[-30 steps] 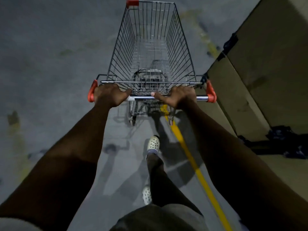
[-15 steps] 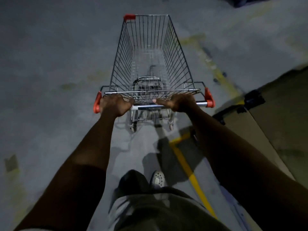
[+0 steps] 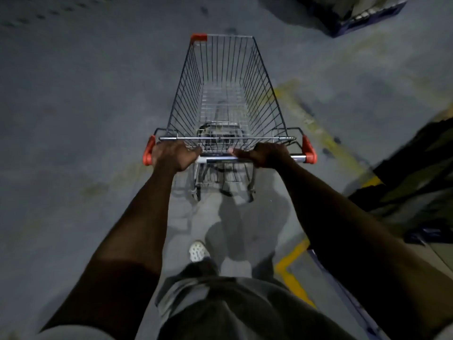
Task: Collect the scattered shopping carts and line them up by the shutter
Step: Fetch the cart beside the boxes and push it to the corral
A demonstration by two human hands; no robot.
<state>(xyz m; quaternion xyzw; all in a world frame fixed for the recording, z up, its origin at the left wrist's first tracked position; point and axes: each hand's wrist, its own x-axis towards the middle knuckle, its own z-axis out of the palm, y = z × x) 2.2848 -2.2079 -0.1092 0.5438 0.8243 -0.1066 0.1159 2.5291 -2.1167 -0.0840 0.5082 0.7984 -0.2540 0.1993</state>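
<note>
An empty wire shopping cart (image 3: 223,94) with red corner caps stands straight in front of me on the grey concrete floor. My left hand (image 3: 172,155) grips the left part of its chrome handle bar (image 3: 297,158), next to the red end cap. My right hand (image 3: 266,154) grips the bar right of the middle, with the thumb lying along it. Both arms are stretched forward. No shutter is in view.
A worn yellow floor line (image 3: 318,133) runs diagonally on the right and turns a corner near my feet. Dark stacked goods (image 3: 416,173) sit at the right edge. A dark pallet load (image 3: 355,13) stands at the top right. Bare concrete lies to the left.
The cart has rolled forward past the cardboard stacks on the right, which have slipped back to the frame's edge. A pallet load has come into view ahead. Both hands keep their grip.
</note>
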